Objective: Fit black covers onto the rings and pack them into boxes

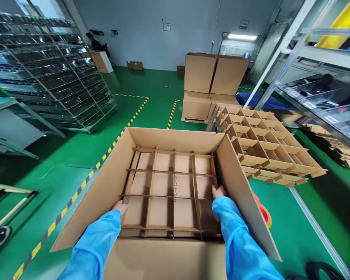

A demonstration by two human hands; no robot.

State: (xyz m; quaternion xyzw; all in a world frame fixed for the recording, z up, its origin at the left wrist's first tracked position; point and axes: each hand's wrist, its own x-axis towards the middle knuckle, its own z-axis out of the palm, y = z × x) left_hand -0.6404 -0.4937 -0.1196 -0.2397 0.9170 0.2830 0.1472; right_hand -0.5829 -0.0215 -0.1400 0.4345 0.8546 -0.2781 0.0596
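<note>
An open cardboard box (175, 136) stands in front of me with its flaps folded outward. Inside it lies a cardboard divider grid (174, 196), its crossed strips forming several square cells over a flat brown base with printed characters. My left hand (121, 207) is closed on the left side of the grid, fingertips partly hidden by the strips. On the opposite side, my right hand (218, 192) grips the grid's right edge near the box wall. Blue sleeves cover both forearms.
More divider grids (268, 144) are stacked at the right, beside large cardboard boxes (200, 77). A wire rack (46, 70) stands at the left, a shelf with bins (323, 93) at the right. Orange tape rolls (265, 216) lie on the green floor. A person (96, 43) is far back.
</note>
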